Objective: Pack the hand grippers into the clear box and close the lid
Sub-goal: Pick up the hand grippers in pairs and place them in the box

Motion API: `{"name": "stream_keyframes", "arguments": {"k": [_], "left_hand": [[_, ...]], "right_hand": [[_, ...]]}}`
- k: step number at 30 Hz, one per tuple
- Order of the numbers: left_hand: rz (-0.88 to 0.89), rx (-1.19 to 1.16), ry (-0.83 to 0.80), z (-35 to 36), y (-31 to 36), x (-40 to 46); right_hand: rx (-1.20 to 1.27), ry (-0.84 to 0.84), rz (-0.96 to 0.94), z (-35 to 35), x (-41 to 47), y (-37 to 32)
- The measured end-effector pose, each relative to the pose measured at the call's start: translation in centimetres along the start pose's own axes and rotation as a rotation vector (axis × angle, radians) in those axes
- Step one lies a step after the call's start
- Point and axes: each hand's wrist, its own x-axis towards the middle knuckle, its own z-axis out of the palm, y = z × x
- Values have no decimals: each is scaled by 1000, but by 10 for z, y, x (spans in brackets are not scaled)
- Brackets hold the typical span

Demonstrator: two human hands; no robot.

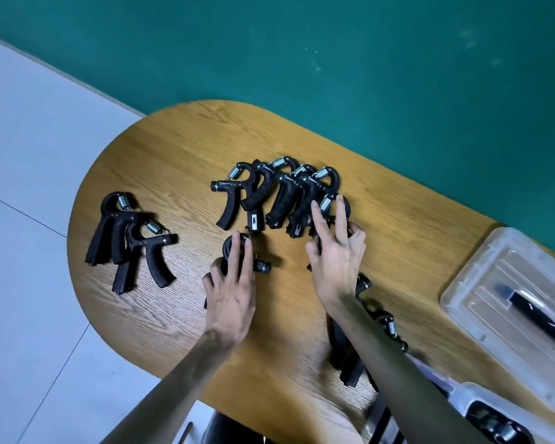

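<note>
Several black hand grippers with steel springs lie on the wooden table [180, 149]. Two overlap at the left [125, 241], and a row of several stands at the middle [269, 193]. My left hand [231, 290] lies over a single gripper [260, 265] in front of that row, fingers on top and thumb round its left side. At the row's right end, my right hand [337, 257] holds a gripper [326, 201] between thumb and fingers. More grippers [362, 283] lie partly hidden under my right forearm. The clear box [481, 392] sits at the bottom right with grippers inside.
The clear lid [481, 277] with a black handle lies flat on the table at the right, apart from the box. A green wall runs behind the table. Pale floor tiles show to the left, beyond the table's rounded end.
</note>
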Motion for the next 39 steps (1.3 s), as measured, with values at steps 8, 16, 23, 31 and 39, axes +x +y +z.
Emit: {"name": "stream_keyframes", "arguments": {"k": [8,16,23,31,39], "left_hand": [[-30,-28,-85,-54,50,-15],[2,-23,13,-110,109,-58],[107,-55,127,-128,155,-93],[188,-57,125,-134,224,-138],[273,-76,118,-109,288,-210]], "right_hand": [[-90,-24,-52,-53,-54,-7],[-168,49,-23,-135,-94,-11],[-164,155,56,-184,-140,2],[-110,236,132,-236,-183,51],[-100,282,220,-274,-255,114]]}}
